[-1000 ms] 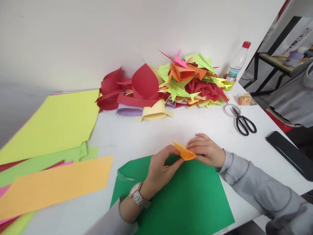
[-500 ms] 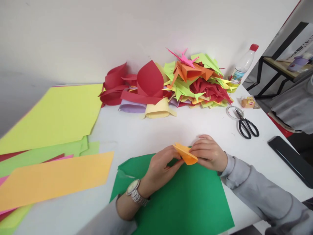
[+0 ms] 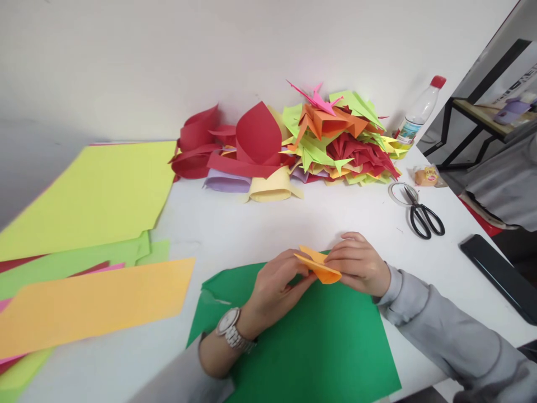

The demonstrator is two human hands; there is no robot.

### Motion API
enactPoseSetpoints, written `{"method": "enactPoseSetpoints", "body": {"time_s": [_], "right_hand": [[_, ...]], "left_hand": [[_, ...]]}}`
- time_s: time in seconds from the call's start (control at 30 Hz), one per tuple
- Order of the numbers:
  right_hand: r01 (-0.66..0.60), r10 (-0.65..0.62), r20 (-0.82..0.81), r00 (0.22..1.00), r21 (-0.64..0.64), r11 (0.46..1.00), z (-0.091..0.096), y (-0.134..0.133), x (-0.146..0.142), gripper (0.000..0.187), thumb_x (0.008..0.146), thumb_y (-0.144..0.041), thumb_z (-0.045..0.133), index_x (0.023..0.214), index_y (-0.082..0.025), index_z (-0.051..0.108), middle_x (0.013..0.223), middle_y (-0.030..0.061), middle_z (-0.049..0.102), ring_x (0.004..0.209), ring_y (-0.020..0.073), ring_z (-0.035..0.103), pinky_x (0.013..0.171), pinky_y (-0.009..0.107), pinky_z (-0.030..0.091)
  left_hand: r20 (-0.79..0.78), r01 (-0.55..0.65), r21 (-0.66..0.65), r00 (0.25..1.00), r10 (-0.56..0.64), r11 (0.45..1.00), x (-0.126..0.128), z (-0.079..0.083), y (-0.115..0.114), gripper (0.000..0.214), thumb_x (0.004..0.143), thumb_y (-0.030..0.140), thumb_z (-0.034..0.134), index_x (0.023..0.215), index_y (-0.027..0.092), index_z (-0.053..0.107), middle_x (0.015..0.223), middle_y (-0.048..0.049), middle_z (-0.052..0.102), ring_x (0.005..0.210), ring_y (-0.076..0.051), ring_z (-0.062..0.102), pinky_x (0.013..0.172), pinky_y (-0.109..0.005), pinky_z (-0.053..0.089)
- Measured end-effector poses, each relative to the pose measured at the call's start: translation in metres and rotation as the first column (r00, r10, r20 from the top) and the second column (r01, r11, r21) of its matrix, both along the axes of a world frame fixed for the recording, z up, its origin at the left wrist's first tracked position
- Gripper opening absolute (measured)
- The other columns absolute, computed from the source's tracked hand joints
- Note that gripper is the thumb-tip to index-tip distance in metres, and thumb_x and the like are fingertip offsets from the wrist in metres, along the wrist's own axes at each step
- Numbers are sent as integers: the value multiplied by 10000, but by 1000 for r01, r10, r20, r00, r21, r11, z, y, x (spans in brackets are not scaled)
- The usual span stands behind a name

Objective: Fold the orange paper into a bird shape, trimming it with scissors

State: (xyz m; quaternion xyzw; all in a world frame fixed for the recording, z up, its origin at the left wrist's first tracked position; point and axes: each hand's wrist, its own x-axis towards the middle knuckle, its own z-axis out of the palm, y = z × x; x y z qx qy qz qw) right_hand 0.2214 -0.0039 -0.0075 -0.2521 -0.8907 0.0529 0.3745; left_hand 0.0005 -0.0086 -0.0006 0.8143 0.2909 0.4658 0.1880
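Observation:
A small folded piece of orange paper (image 3: 325, 272) is pinched between my two hands, raised above the far edge of a green paper sheet (image 3: 319, 347). My left hand (image 3: 279, 285), with a watch (image 3: 230, 324) on its wrist, grips the piece's left side between thumb and fingers. On the opposite side my right hand (image 3: 361, 263) is closed on it, fingertips at its back edge. Part of the folds is hidden behind my fingers.
Colored paper sheets (image 3: 96, 190) lie at left, under an orange strip (image 3: 104, 302). Folded paper shapes (image 3: 260, 134) and a pile of origami (image 3: 335, 134) line the wall. At right are a bottle (image 3: 415, 117), a wrapped snack (image 3: 427, 176), scissors (image 3: 422, 215) and a black case (image 3: 499, 274).
The orange paper's layers have spread a little further apart, its front flap now standing away from the back one. Both hands stay almost in place.

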Motion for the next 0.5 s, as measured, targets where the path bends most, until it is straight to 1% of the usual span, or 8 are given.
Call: {"method": "enactPoseSetpoints", "body": {"time_s": [0.13,0.23,0.4,0.47,0.5], "right_hand": [[3,-3,-6,1000,-4,1000,-1,0,1,201,972,-309,489,1000,-207,660,923,40,757,905,164,665,966,385,379],[4,-4,7,1000,-20,1000,-1,-1,1,207,971,-323,490,1006,-215,664,929,41,756,922,163,663,972,383,377],[1,-1,0,1000,-11,1000,-2,-1,1,200,965,-322,499,1003,-216,664,922,38,754,920,164,659,960,380,386],[13,-13,13,1000,-2,1000,-2,-1,1,197,962,-323,505,1017,-220,663,918,36,751,921,161,658,954,372,391],[26,-26,18,1000,10,1000,-2,-1,1,194,961,-315,505,1027,-221,662,915,35,749,919,159,657,952,370,393]], "left_hand": [[10,0,-23,1000,0,1000,1,1,-2,187,846,135,624,726,212,504,813,-42,711,775,-136,691,678,-236,573],[9,1,-39,1000,-1,999,2,2,-2,194,848,136,614,717,216,495,810,-40,708,767,-135,689,680,-243,577],[28,13,-48,1000,-11,999,1,0,-1,204,836,128,626,703,216,498,802,-32,711,759,-137,689,680,-243,573],[27,9,-84,1000,-7,996,2,1,-1,162,839,146,623,725,217,532,818,-34,717,775,-147,692,706,-259,574],[32,-10,-116,999,14,993,2,1,-2,124,834,157,629,755,217,556,837,-36,719,793,-153,692,729,-271,574]]}}
